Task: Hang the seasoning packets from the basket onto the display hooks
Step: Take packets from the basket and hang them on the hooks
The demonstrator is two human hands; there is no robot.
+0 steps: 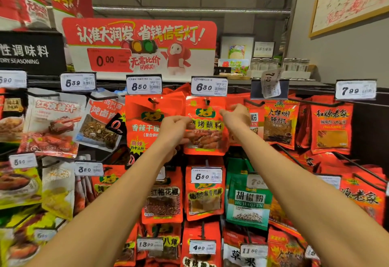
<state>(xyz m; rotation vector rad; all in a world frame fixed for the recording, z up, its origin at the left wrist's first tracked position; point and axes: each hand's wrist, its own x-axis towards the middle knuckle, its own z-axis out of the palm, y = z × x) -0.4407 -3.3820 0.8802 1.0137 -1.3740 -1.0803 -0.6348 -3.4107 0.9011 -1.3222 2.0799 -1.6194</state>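
Note:
A red seasoning packet (205, 138) with a yellow label band hangs at the display hook (207, 101) under the 6.80 price tag (209, 86). My left hand (173, 128) pinches the packet's left edge. My right hand (236, 117) grips its upper right edge. Its punched hole sits at the hook's tip. The basket is not in view.
Rows of hanging packets fill the rack: a red one under the 8.50 tag (144, 85) to the left, red chili packets (280, 123) to the right, a green pepper packet (247, 201) below. Black hook arms (357, 166) stick out at lower right. A red promotional sign (139, 45) stands above.

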